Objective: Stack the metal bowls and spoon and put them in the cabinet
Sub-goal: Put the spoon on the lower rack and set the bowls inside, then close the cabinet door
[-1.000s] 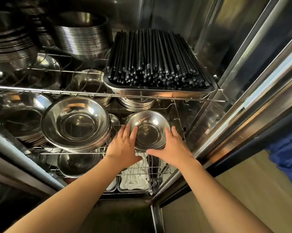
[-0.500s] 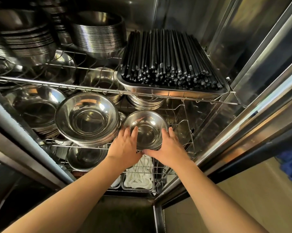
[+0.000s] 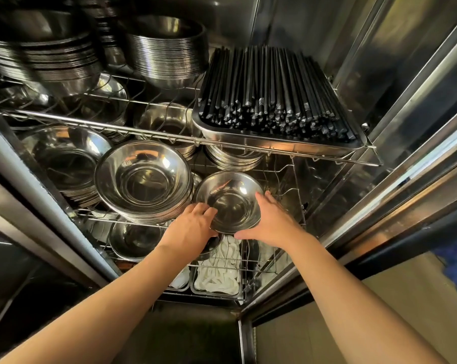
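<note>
Here, bowl (image 3: pixel 231 203) between both hands' fingers (image 3: pixel 264 199).

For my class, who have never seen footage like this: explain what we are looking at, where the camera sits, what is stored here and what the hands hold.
There is no machine here: a person wears one wide-angle camera on the head, looking forward and down, so both bare arms reach in from the bottom edge. They reach into a steel cabinet with wire racks. On the racks sit stacks of metal bowls, including a large stack, and a tray of black chopsticks on the upper rack. White items lie in a tray lower down; what they are is unclear. The left hand and right hand grip opposite sides of a small metal bowl at the middle rack.
</note>
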### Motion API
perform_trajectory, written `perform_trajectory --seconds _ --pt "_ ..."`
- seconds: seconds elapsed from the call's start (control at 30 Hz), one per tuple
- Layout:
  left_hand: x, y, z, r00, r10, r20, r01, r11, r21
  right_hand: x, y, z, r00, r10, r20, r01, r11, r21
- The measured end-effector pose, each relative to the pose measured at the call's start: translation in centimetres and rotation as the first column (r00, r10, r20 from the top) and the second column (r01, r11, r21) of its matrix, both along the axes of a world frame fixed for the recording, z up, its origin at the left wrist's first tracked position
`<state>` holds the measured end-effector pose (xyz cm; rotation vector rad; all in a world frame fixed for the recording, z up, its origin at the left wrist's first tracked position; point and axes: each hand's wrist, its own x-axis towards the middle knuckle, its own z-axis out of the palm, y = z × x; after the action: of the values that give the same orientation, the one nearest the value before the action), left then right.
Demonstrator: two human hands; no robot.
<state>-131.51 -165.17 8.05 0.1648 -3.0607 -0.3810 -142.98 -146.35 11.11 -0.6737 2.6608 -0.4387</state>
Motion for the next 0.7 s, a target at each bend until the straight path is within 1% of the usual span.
perform_trajectory --seconds 0.2,0.37,0.5,0.6,0.7 --pt "0.1 -0.4 -0.2 1.0 0.019 -0.005 -0.019 1.0 0.003 1.0 -0.2 -0.4 0.999 -0.022 -0.038 0.022 1.0 0.015" --pt "0.7 -0.6 0.2 0.999 0.027 -0.02 -0.026 0.999 0.029 1.7 -0.3 -0.6 0.999 -0.032 -0.023 0.032 0.999 0.026" --pt "1.7 -1.4 1.0 0.999 -0.012 -0.044 0.014 0.999 0.044 2.9 -0.4 -0.5 0.998 -0.062 -0.024 0.063 0.997 0.035" --pt "2.8 -1.9 1.6 0.995 -0.014 -0.097 0.023 0.996 0.086 4.0 -0.5 -0.2 0.997 -0.058 -0.051 0.059 0.998 0.019" --pt "3.7 -2.7 2.4 0.987 -0.059 -0.151 0.074 0.992 0.097 6.1 -0.2 0.8 0.99 -0.088 -0.109 0.088 0.996 -0.006"
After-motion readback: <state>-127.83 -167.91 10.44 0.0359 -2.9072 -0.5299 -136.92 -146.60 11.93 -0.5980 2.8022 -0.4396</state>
